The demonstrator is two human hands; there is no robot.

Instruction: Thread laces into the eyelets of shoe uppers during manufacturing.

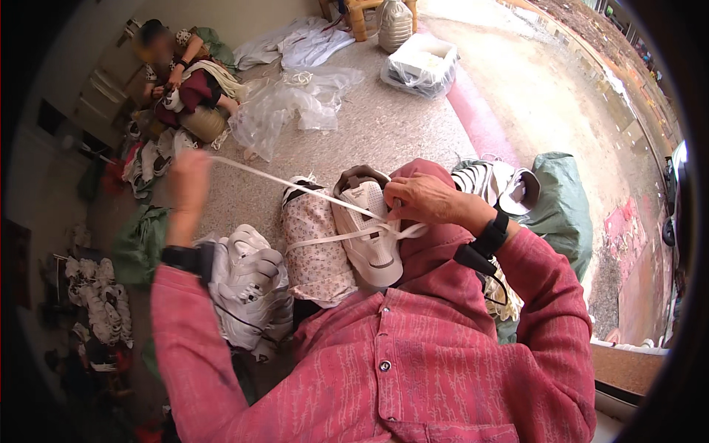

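A white and grey sneaker (367, 229) rests on my lap, its toe toward me and its collar away. A white shoelace (295, 183) stretches in a nearly straight line from the shoe's eyelets up to my left hand (190, 181), raised out to the left. That hand is smeared by motion, with the lace running into its fingers. My right hand (425, 198) is closed at the shoe's right side, pinching lace by the eyelets; a loop hangs below its fingers. Another length of lace lies leftward across a flower-patterned cloth (317, 247) beside the shoe.
White sneakers (251, 284) are piled left of my lap, more shoes (491, 181) at right beside a green sack (557, 203). Ahead lie clear plastic bags (295, 103) and a white bin (421, 65). Another person (181, 81) sits at the far left among shoes.
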